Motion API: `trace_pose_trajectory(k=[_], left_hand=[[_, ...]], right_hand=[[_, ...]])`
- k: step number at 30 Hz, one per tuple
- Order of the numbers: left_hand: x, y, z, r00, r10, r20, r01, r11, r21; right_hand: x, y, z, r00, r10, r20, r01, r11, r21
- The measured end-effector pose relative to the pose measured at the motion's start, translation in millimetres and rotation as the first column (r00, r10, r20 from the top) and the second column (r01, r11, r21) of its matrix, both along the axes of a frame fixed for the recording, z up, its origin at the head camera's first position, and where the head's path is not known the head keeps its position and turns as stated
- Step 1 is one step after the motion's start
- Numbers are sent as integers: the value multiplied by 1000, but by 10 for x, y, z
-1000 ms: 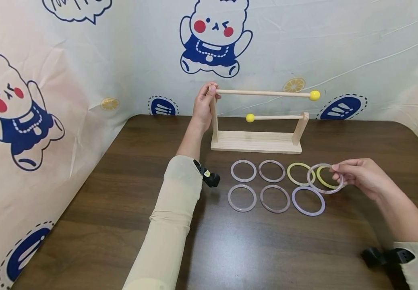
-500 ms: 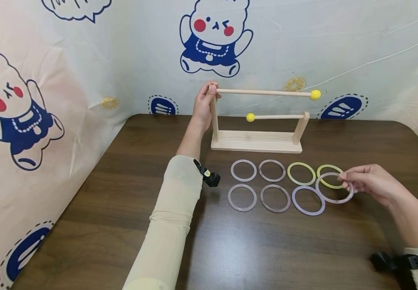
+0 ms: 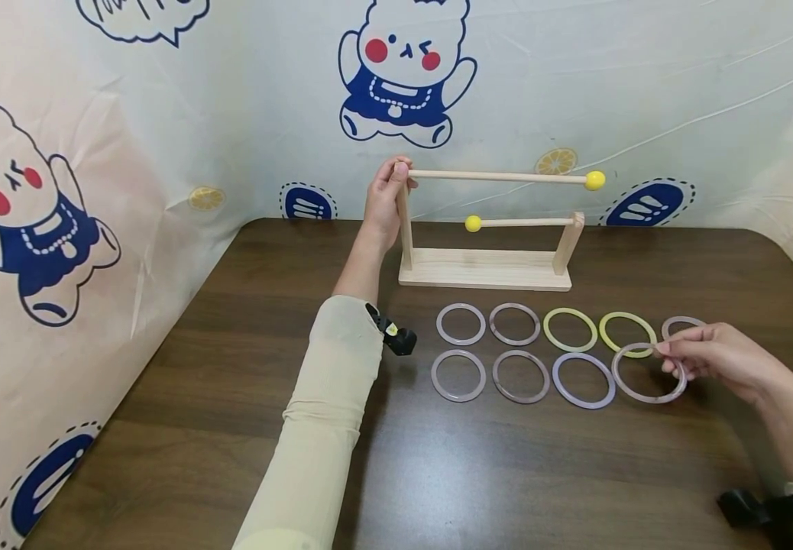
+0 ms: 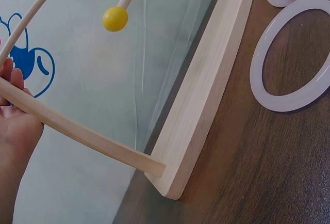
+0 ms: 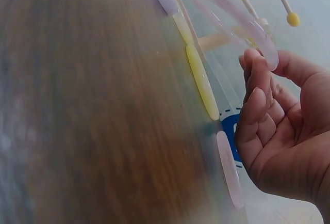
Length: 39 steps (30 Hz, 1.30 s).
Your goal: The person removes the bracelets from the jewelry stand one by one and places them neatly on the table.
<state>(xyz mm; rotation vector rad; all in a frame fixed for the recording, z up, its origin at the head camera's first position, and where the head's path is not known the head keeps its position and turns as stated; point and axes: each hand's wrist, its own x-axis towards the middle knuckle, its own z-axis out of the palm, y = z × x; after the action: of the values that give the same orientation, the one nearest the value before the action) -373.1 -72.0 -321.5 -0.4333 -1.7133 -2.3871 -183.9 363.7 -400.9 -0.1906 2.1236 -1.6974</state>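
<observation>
My left hand [image 3: 384,200] grips the top of the left post of a wooden stand [image 3: 484,269], where the upper rod begins. That hand is partly cut off in the left wrist view. At the right, my right hand [image 3: 723,355] pinches a translucent pale purple bangle [image 5: 250,20] between thumb and fingers, tilted and held above the table. Just behind that hand lies another pale bangle [image 3: 681,320], partly hidden by it. Nearby are two yellow-green bangles [image 3: 571,311] and a lavender bangle [image 3: 584,405], all flat on the table.
Several pale bangles [image 3: 461,306] lie in two rows before the stand. The stand's two rods end in yellow balls [image 3: 595,180], pointing opposite ways. A printed cloth [image 3: 266,99] hangs behind the brown table [image 3: 438,473].
My right hand has moved right and toward me with the pinched bangle, away from over the yellow-green ones. A pale bangle behind it has come into sight. The left hand has stayed put.
</observation>
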Motion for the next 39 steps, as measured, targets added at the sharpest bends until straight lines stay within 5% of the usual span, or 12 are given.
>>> trace_pose_trajectory(k=[23, 32, 39], left_hand=[[-7, 3, 6, 1000, 0, -3, 0, 1000, -1], [10, 1, 23, 1000, 6, 17, -6, 1000, 15], [15, 2, 17, 1000, 0, 0, 0, 1000, -2]], right_hand=[[34, 74, 54, 993, 118, 27, -121, 975, 185], [42, 67, 86, 981, 194, -8, -179, 921, 346], [57, 51, 80, 984, 175, 13, -168, 914, 369]])
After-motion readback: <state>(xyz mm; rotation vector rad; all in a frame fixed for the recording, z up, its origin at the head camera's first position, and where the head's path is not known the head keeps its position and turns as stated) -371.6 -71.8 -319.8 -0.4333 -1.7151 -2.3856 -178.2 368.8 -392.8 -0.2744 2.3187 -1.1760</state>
